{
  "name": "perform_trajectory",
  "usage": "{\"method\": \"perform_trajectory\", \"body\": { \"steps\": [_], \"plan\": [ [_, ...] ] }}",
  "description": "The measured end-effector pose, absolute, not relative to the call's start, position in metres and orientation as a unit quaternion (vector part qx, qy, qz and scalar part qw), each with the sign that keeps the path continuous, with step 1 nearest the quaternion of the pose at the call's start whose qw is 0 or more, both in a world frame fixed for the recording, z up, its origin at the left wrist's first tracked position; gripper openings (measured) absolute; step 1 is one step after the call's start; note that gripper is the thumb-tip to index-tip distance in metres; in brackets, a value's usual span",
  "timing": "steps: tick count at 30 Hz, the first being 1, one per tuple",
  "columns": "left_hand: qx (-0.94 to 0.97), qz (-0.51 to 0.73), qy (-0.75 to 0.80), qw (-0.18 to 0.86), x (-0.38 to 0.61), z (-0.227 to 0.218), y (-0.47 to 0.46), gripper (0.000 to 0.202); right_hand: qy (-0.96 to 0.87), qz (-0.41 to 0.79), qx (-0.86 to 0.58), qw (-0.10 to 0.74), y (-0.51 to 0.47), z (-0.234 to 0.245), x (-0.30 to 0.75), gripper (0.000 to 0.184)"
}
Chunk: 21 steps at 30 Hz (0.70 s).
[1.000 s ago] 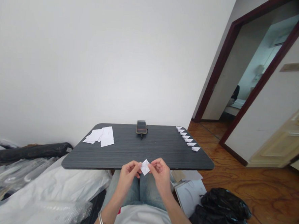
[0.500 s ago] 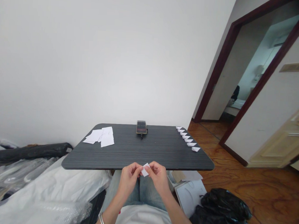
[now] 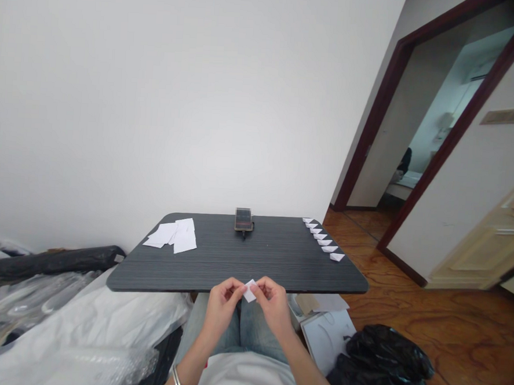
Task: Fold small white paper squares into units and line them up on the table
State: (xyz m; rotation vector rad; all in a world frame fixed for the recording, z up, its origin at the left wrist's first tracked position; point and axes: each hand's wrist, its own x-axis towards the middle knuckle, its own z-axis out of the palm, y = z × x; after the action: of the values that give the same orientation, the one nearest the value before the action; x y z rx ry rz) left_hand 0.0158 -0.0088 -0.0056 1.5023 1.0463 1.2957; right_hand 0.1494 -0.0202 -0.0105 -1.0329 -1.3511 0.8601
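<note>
My left hand [image 3: 222,303] and my right hand [image 3: 271,305] are close together just below the near edge of a dark grey wood-grain table [image 3: 235,266]. Both pinch a small piece of folded white paper [image 3: 250,291] between thumbs and fingertips. Its lower part is partly hidden by my fingers. On the table, a pile of loose white paper slips [image 3: 176,236] lies to the far left. A row of several small folded paper pieces [image 3: 324,238] runs along the right edge. Out of reach at the far edge stands a phone [image 3: 244,219] with a cable.
Jeans-clad knees lie below my hands. White plastic and bubble wrap [image 3: 70,326] and a black roll [image 3: 43,266] lie at left. Papers [image 3: 324,336] and a black plastic bag [image 3: 381,363] sit on the wooden floor [image 3: 428,302] at right, near a doorway [image 3: 373,136].
The paper has gone from a wider diamond shape to a smaller, narrower fold. My hands have drawn closer together around it. The items on the table have not moved.
</note>
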Motion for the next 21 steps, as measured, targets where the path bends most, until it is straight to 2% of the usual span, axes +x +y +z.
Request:
{"method": "perform_trajectory", "body": {
  "steps": [14,21],
  "plan": [
    [0.628,0.521,0.418,0.399,0.0148,-0.0083,-0.0106,0.024,-0.601,0.374,-0.423,0.565,-0.0211,-0.0137,0.1500,0.026],
    [0.599,0.546,0.424,0.403,0.0146,-0.0115,-0.0082,0.027,-0.523,0.422,-0.420,0.610,-0.0147,-0.0202,0.1509,0.038]
  ]
}}
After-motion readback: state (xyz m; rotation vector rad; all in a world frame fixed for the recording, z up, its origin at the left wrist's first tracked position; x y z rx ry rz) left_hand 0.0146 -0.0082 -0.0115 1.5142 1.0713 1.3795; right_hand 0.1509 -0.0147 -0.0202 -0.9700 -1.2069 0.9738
